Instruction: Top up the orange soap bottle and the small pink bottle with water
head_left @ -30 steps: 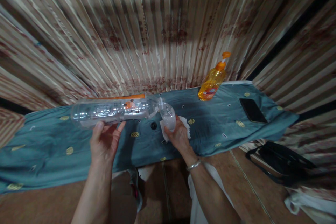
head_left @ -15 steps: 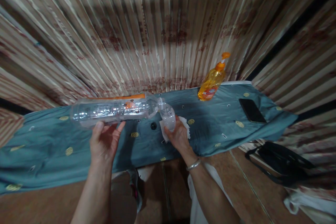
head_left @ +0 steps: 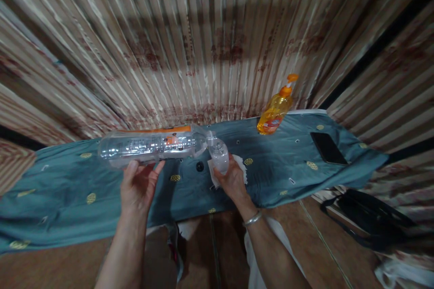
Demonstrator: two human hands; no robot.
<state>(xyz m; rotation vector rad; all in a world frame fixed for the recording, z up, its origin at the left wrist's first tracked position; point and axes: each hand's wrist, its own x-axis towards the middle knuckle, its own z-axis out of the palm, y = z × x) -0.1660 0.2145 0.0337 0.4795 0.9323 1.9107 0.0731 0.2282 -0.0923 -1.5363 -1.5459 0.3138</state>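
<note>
A large clear plastic bottle (head_left: 152, 145) with an orange label lies almost level in my left hand (head_left: 138, 185), whose thumb and fingers grip it from below. Its neck points right and meets the mouth of a small clear bottle (head_left: 219, 156). My right hand (head_left: 232, 177) is wrapped round that small bottle, which leans toward the large one. Beneath the small bottle is a white tissue (head_left: 242, 167) on the cloth. Near the large bottle's neck lies a dark round cap (head_left: 200, 166). Whether liquid is flowing between the bottles I cannot tell.
A pump bottle of yellow-orange liquid (head_left: 274, 113) stands at the table's back edge. A black phone (head_left: 328, 148) lies at the right on the teal patterned tablecloth (head_left: 271, 185). Pleated curtains (head_left: 217, 45) hang behind. A black bag (head_left: 369, 214) is at the lower right.
The whole view has shifted slightly, so everything sits a little lower and to the right. Both hands keep their hold, and the bottles stay mouth to mouth.
</note>
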